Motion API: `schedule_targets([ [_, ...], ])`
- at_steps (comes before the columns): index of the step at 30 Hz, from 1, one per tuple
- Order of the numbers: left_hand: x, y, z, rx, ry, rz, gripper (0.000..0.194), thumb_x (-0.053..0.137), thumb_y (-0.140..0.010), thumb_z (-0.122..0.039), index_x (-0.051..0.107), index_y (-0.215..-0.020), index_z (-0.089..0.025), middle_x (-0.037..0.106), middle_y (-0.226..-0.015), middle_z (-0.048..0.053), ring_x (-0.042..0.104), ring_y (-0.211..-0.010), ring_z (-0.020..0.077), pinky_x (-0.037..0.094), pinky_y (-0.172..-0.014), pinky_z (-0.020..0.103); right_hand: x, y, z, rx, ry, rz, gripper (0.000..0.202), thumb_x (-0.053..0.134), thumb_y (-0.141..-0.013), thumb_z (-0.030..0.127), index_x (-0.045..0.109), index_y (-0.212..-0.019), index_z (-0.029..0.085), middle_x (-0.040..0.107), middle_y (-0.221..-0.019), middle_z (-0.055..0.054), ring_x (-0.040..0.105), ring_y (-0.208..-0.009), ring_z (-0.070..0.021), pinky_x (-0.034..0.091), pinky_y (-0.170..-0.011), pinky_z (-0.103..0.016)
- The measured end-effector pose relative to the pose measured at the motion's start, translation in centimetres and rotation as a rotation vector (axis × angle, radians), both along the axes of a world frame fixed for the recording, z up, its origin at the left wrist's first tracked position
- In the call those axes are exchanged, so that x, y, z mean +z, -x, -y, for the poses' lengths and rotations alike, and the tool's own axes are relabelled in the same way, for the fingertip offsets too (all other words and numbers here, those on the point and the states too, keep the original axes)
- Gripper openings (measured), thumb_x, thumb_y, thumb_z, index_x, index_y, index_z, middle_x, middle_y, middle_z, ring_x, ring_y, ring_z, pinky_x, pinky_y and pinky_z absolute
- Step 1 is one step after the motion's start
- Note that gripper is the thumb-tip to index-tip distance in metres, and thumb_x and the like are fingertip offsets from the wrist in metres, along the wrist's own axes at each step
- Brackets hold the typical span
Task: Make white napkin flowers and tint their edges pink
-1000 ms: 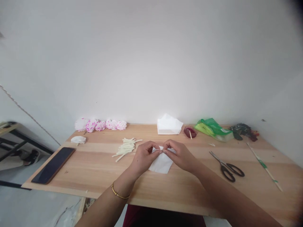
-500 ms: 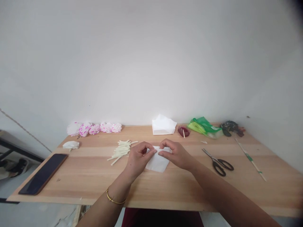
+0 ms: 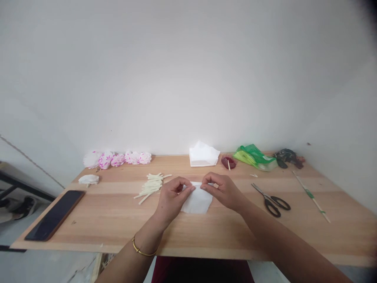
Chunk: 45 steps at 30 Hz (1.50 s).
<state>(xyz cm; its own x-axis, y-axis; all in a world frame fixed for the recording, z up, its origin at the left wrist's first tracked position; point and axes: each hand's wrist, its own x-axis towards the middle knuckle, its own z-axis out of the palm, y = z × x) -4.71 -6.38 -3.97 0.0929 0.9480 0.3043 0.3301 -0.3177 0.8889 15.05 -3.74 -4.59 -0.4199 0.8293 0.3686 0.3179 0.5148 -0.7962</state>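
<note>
Between my hands hangs a small white tissue, just above the wooden table. My left hand pinches its upper left edge between thumb and fingers. At the upper right edge, my right hand pinches it in the same way. A pile of pale cream strips lies on the table just left of my left hand. Behind my hands, near the wall, stands a stack of white tissues. Black-handled scissors lie partly spread, right of my right hand.
Pink-and-white crumpled bundles line the back left. A folded white piece and a phone lie at left. A dark red coil, green plastic bag, dark bundle and thin stick are on the right.
My right hand has shifted slightly to the right along the tissue's upper edge. The tissue looks a little wider between my hands. My left hand keeps its pinch almost in place.
</note>
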Motion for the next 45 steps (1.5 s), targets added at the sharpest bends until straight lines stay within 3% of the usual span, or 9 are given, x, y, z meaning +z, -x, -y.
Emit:
schedule_targets([
  [10, 0.4, -0.3, 0.6, 0.053, -0.021, 0.029, 0.013, 0.065, -0.078, -0.029, 0.062, -0.074, -0.017, 0.061, -0.070, 0.001, 0.052, -0.063, 0.0110, 0.039, -0.058, 0.022, -0.2, -0.1, 0.2, -0.043, -0.129, 0.003, 0.013, 0.056, -0.089, 0.031, 0.057, -0.082, 0.020, 0.062, -0.071, 0.001, 0.056, -0.065, -0.0127, 0.042, -0.060, -0.023],
  [17, -0.2, -1.0, 1.0, 0.024, 0.082, 0.312, 0.024, 0.067, -0.077, -0.028, 0.049, -0.092, -0.021, 0.065, -0.076, 0.001, 0.057, -0.068, 0.0127, 0.044, -0.059, 0.022, -0.7, -0.4, 0.6, -0.086, -0.226, -0.006, 0.018, 0.058, -0.087, 0.031, 0.056, -0.102, 0.022, 0.067, -0.090, -0.004, 0.065, -0.078, -0.0163, 0.049, -0.070, -0.027],
  [25, 0.3, -0.9, 0.7, 0.064, 0.152, 0.382, 0.027, 0.067, -0.076, -0.030, 0.049, -0.093, -0.020, 0.067, -0.075, 0.001, 0.059, -0.066, 0.0123, 0.043, -0.058, 0.021, -0.7, -0.8, 0.6, 0.030, 0.152, -0.179, 0.038, 0.066, -0.080, 0.036, 0.052, -0.112, 0.023, 0.062, -0.091, -0.003, 0.059, -0.081, -0.0172, 0.048, -0.070, -0.027],
  [28, 0.5, -0.9, 0.5, 0.061, 0.182, 0.445, 0.029, 0.070, -0.073, -0.029, 0.051, -0.092, -0.020, 0.066, -0.071, -0.002, 0.058, -0.062, 0.0103, 0.043, -0.057, 0.020, -0.9, -0.7, 0.5, 0.052, 0.219, -0.228, 0.025, 0.063, -0.082, 0.036, 0.057, -0.101, 0.021, 0.060, -0.090, -0.002, 0.056, -0.081, -0.0166, 0.046, -0.071, -0.027],
  [31, 0.6, -0.9, 0.3, 0.068, 0.226, 0.511, 0.035, 0.073, -0.070, -0.029, 0.055, -0.097, -0.019, 0.067, -0.072, -0.001, 0.060, -0.065, 0.0105, 0.045, -0.061, 0.020, -1.1, -0.4, 0.5, -0.040, 0.241, -0.205, 0.018, 0.060, -0.084, 0.037, 0.061, -0.090, 0.020, 0.054, -0.071, 0.001, 0.050, -0.066, -0.0136, 0.040, -0.059, -0.025],
  [36, 0.0, -0.8, -0.3, -0.128, 0.460, 0.582, 0.048, 0.079, -0.063, -0.029, 0.062, -0.106, -0.014, 0.072, -0.085, 0.006, 0.064, -0.072, 0.0163, 0.048, -0.065, 0.025, -1.6, 0.6, 0.4, -0.106, 0.354, -0.358, 0.021, 0.063, -0.081, 0.039, 0.061, -0.091, 0.022, 0.051, -0.064, 0.004, 0.046, -0.058, -0.0118, 0.037, -0.054, -0.024],
  [40, -1.1, -0.7, -0.6, -0.114, 0.572, 0.617, 0.040, 0.078, -0.064, -0.034, 0.069, -0.095, -0.011, 0.073, -0.081, 0.008, 0.065, -0.068, 0.0188, 0.049, -0.064, 0.028, -2.5, 0.8, 0.0, -0.063, 0.433, -0.374, 0.023, 0.056, -0.085, 0.043, 0.059, -0.092, 0.021, 0.060, -0.074, 0.002, 0.056, -0.067, -0.0132, 0.045, -0.061, -0.025],
  [43, -1.3, -0.6, -0.5, -0.054, 0.535, 0.663, 0.040, 0.077, -0.065, -0.034, 0.069, -0.097, -0.013, 0.073, -0.085, 0.008, 0.066, -0.073, 0.0197, 0.050, -0.068, 0.028, -3.8, -0.3, -1.1, -0.171, 0.403, -0.161, 0.031, 0.046, -0.090, 0.043, 0.056, -0.110, 0.023, 0.065, -0.099, -0.004, 0.062, -0.085, -0.0157, 0.051, -0.072, -0.028],
  [45, -1.0, -0.5, -0.5, -0.033, 0.537, 0.666, 0.041, 0.077, -0.065, -0.034, 0.068, -0.099, -0.014, 0.073, -0.086, 0.008, 0.067, -0.073, 0.0194, 0.050, -0.067, 0.028, -4.8, -1.7, -2.3, -0.269, 0.393, -0.062, 0.036, 0.051, -0.086, 0.041, 0.054, -0.116, 0.021, 0.061, -0.113, -0.009, 0.063, -0.091, -0.0188, 0.052, -0.075, -0.032],
])
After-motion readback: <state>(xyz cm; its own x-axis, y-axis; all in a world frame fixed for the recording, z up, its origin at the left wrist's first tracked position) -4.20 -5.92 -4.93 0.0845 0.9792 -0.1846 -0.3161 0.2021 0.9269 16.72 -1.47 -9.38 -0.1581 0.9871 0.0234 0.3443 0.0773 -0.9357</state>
